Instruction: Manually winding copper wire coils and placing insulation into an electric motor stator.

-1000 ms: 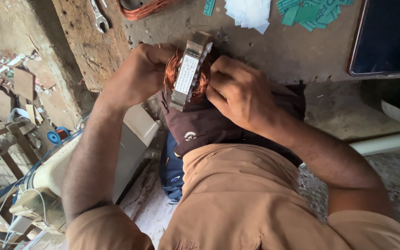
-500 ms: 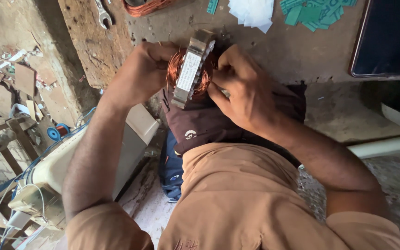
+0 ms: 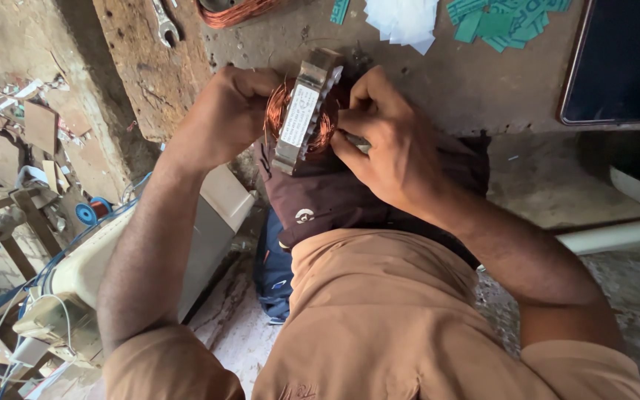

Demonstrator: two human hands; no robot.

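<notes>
Motor stator [image 3: 304, 118] with copper winding sits upright between both hands, over a dark cloth [image 3: 335, 196] on the person's lap, at the near edge of the table [image 3: 483, 81]. Left hand [image 3: 224, 115] wraps the stator's left side, fingers curled closed around the winding. Right hand [image 3: 387, 144] presses on the right side, fingers pinched narrow on a thin dark tool, only its tip visible at the coil. White label faces the camera. Table behind has open room right of the hands; further back lie a wrench [image 3: 164, 22], a copper wire coil [image 3: 238, 11] cut off by the top edge, white paper pieces [image 3: 405, 21], green strips [image 3: 505, 22], and a dark tablet [image 3: 624, 63] at right. Stator's far face is hidden. Left floor clutter is hard to make out.
</notes>
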